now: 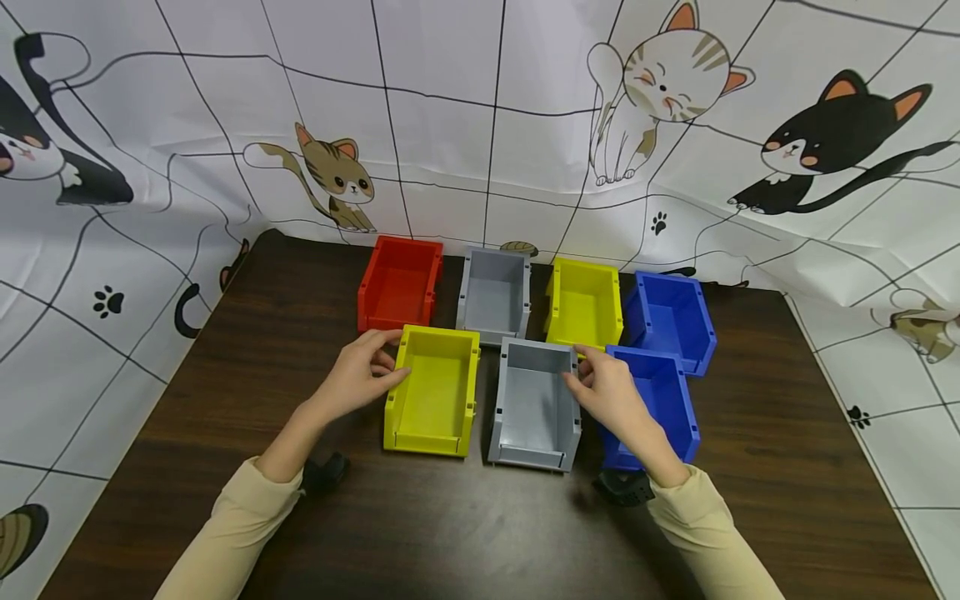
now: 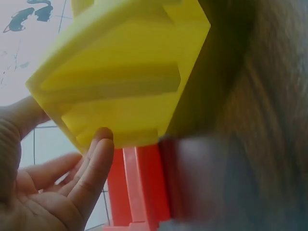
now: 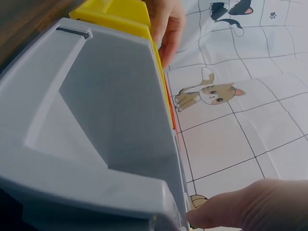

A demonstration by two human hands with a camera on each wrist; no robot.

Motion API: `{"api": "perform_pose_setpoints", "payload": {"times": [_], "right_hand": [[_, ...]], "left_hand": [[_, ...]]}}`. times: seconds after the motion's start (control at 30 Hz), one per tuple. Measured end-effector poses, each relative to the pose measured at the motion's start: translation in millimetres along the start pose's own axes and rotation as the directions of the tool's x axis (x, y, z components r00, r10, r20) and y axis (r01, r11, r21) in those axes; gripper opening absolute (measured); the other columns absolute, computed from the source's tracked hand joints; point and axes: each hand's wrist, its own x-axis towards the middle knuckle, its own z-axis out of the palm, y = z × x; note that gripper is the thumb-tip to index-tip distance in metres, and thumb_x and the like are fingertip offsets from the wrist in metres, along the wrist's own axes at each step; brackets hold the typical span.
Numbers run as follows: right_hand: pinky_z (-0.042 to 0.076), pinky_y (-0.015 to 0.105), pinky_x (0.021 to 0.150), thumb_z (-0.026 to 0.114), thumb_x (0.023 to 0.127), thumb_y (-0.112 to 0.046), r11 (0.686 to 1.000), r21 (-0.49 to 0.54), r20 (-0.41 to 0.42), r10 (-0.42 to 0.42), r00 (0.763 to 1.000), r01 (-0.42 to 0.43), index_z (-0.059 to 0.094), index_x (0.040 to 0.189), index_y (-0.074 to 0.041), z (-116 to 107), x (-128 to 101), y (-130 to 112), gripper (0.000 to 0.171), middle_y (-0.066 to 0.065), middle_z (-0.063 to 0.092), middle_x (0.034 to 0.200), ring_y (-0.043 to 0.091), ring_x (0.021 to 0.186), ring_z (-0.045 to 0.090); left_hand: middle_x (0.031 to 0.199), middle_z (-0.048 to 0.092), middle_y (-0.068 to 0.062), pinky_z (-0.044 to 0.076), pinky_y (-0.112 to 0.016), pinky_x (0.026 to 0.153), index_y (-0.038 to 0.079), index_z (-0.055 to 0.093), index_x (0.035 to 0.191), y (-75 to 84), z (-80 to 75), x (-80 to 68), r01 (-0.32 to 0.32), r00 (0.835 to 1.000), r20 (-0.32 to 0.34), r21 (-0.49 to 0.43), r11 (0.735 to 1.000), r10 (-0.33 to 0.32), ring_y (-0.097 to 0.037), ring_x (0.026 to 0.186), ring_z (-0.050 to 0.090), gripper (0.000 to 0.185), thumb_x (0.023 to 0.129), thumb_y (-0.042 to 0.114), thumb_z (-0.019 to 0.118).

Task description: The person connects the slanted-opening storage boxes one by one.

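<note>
My left hand [image 1: 362,372] is at the left wall of the front yellow bin [image 1: 435,392], its thumb over the rim and its fingers against the outer side. The left wrist view shows these fingers [image 2: 98,159] on the bin's outer wall. The front grey bin [image 1: 534,404] stands just right of the yellow one. My right hand [image 1: 611,392] pinches its right wall near the back corner, thumb over the rim. From the right wrist, the thumb [image 3: 221,207] shows at the grey bin's rim, while the other fingers are hidden.
Behind stand a red bin [image 1: 400,283], a second grey bin [image 1: 495,292], another yellow bin [image 1: 587,300] and a blue bin [image 1: 670,317]. A front blue bin [image 1: 656,400] sits beside my right hand. The dark wooden table [image 1: 247,333] meets a white cat-printed sheet [image 1: 450,125].
</note>
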Motion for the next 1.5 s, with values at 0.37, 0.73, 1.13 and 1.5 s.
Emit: {"api": "perform_pose_setpoints", "payload": {"times": [0.37,0.73,1.13,1.5], "right_hand": [[0.046,0.024,0.05,0.065,0.082,-0.001,0.998,0.022,0.03,0.063,0.998,-0.064,0.052,0.121,0.013,1,2,1,0.044,0.015,0.06,0.08,0.014,0.054,0.054],[0.051,0.028,0.05,0.062,0.085,-0.004,0.968,0.15,0.113,0.186,0.976,-0.202,0.048,0.126,0.014,-1,7,7,0.047,0.018,0.063,0.082,0.03,0.054,0.063],[0.049,0.028,0.046,0.061,0.079,0.0,0.968,0.158,0.064,0.185,0.981,-0.193,0.053,0.121,0.014,4,9,8,0.045,0.016,0.064,0.075,0.022,0.045,0.058],[0.044,0.024,0.042,0.061,0.079,-0.002,0.96,0.207,0.04,0.183,0.982,-0.188,0.055,0.122,0.01,-9,14,-2,0.045,0.018,0.064,0.085,0.025,0.048,0.06]], "left_hand": [[0.11,0.059,-0.02,0.054,-0.035,0.077,-0.004,0.051,0.117,-2.4,4.2,-3.2,0.207,0.978,-0.004,-0.146,0.967,-0.21,-0.028,0.09,0.062,0.04,0.086,0.013,0.069],[0.109,0.061,-0.021,0.053,-0.037,0.081,-0.006,0.054,0.114,-5.8,5.7,-4.9,0.233,0.972,0.018,-0.18,0.956,-0.233,-0.029,0.093,0.063,0.036,0.089,0.016,0.066],[0.111,0.06,-0.022,0.053,-0.037,0.081,-0.007,0.054,0.116,-6.7,7.9,-4.7,0.222,0.975,0.02,-0.189,0.957,-0.222,-0.03,0.094,0.062,0.037,0.089,0.016,0.065],[0.117,0.055,-0.023,0.051,-0.038,0.085,-0.007,0.051,0.12,-8.9,10.9,-6.2,0.256,0.966,0.031,-0.274,0.927,-0.258,-0.033,0.102,0.059,0.041,0.092,0.021,0.061]]}}
